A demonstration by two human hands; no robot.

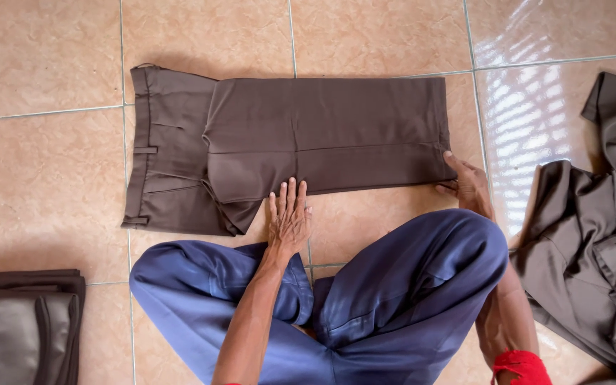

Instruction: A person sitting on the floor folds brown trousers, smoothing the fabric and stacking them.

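Across the tiled floor point(44, 185), which fills the frame, you have one pair of dark brown trousers point(286, 142) lying flat in the upper middle, waistband at the left, the legs folded back over the seat so that the hems stop at the right. Judged by the way it drapes and creases, the cloth is light, soft and limp rather than stiff, smooth but not slippery on tile, and in no way fragile; it will sag wherever it is not supported, so the sound places to take hold look like the folded edges and corners, the near edge and the right-hand hem end above all. At the right edge of the frame lies one loose heap of brown garments point(593, 249), crumpled, too tangled to count its pieces. In the lower left corner sits one stack of folded dark garments point(16, 321), seemingly several layers, the number unclear. Your crossed legs in blue trousers point(365, 292) take up the bottom centre. Two hands are at work: your right hand point(470, 184), just beyond your knee, has its grip on the lower right corner of the folded legs, fingers curled at the hem; your left hand point(289, 217) lies open and flat, fingers spread, fingertips pressing the near edge of the cloth and holding nothing.
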